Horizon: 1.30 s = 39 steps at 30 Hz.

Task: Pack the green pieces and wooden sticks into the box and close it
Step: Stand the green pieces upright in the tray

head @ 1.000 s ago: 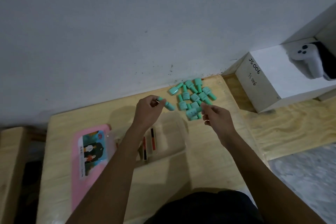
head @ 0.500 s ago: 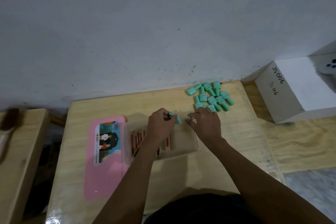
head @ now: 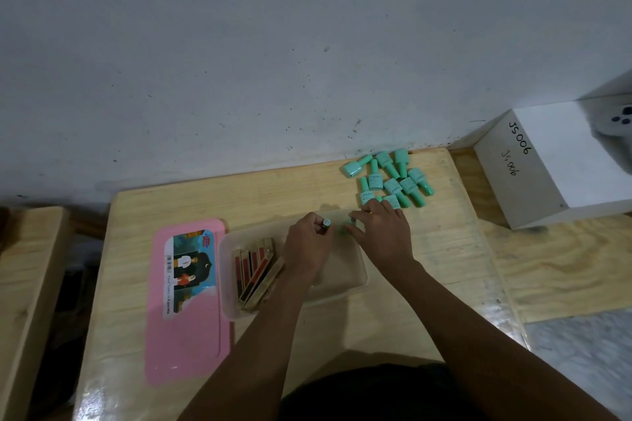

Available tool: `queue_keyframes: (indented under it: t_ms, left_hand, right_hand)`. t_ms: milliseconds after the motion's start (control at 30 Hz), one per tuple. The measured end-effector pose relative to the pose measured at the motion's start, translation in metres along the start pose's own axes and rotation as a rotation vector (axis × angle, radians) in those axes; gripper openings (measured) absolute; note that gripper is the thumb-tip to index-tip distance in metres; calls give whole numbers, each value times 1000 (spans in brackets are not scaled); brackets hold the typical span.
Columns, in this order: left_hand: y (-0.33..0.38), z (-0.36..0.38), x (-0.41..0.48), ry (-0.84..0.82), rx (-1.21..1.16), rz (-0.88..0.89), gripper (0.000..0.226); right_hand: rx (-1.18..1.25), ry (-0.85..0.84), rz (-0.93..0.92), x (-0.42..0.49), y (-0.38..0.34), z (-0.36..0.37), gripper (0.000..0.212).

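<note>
A clear plastic box (head: 355, 278) sits in the middle of the wooden table, with several wooden sticks (head: 254, 270) lying in its left half. My left hand (head: 307, 244) hovers over the box's far side, shut on a green piece (head: 326, 222) held upright. My right hand (head: 383, 232) is over the box's far right corner, fingers closed on another green piece (head: 352, 223), mostly hidden. A pile of several green pieces (head: 390, 181) lies at the table's far right, just beyond my right hand. The pink lid (head: 186, 301) lies flat left of the box.
The wall runs along the table's far edge. A white box (head: 554, 174) marked JS006 stands to the right on a lower wooden surface, with a white controller (head: 619, 128) on it. Another wooden bench (head: 27, 284) is at the left.
Both hands have come back from the green pile and lowered over the far side of the box, each with a green piece. The view has shifted so the table sits more centred.
</note>
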<state>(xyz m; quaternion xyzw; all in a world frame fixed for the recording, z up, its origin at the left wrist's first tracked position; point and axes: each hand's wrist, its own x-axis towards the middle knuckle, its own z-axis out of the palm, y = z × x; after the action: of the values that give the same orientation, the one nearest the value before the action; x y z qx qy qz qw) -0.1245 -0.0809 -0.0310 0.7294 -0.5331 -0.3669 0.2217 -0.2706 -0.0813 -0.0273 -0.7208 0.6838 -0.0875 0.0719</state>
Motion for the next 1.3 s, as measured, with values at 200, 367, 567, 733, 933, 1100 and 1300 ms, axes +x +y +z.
queue_keyframes:
  t_ms: [200, 367, 567, 733, 933, 1100, 1300]
  left_hand:
    - [3, 8, -2, 70, 52, -2, 13]
    - [3, 13, -2, 113, 65, -6, 20]
    - [3, 14, -3, 121, 66, 5, 22]
    - [-1, 16, -4, 117, 66, 10, 26]
    - [0, 8, -10, 160, 89, 96, 29]
    - [-7, -3, -11, 348, 395, 323, 29]
    - [-15, -17, 2, 217, 506, 278, 25]
  right_hand:
    - [133, -27, -27, 2, 8, -2, 28]
    - [241, -75, 23, 2, 8, -3, 29]
    - [301, -64, 114, -1, 5, 3, 28]
    - [304, -65, 109, -3, 5, 4, 30]
    - [391, -25, 99, -12, 19, -3, 34]
    - [537, -85, 219, -24, 37, -9, 38]
    - [713, -204, 296, -30, 32, -6, 35]
